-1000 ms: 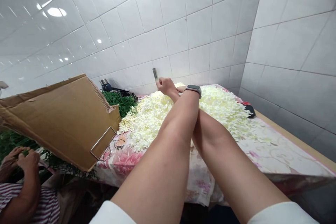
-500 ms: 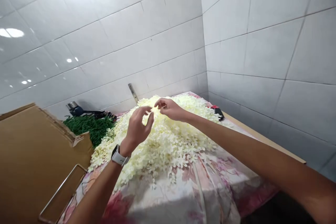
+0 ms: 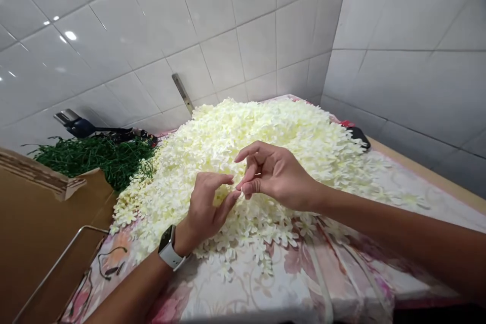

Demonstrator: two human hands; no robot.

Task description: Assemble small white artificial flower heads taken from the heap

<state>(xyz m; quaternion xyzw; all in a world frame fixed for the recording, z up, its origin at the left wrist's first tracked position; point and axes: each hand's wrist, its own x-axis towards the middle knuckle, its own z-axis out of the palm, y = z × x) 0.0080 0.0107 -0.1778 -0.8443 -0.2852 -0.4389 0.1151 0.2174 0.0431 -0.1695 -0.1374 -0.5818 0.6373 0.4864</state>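
A large heap of pale yellow-white artificial flowers (image 3: 261, 121) covers much of the table. Over its front part my two hands meet at the fingertips. My right hand (image 3: 277, 174) has thumb and fingers pinched; a tiny pale bit shows at the tips, too small to name. My left hand (image 3: 210, 202), with a watch (image 3: 170, 248) on its wrist, is curved, and a gap shows between its thumb and index finger. Its thumb tip is close against the right fingertips. The other left fingers are partly hidden.
Green artificial stems (image 3: 94, 159) lie in a pile at the left, behind a cardboard box (image 3: 45, 233). A metal strip (image 3: 182, 92) leans on the tiled wall. A dark phone-like object (image 3: 360, 137) lies at the right edge. A floral cloth (image 3: 243, 283) covers the table.
The view has tilted down and come nearer to the heap. My hands have moved lower in view and closer together, and the right fingertips now meet the left thumb.
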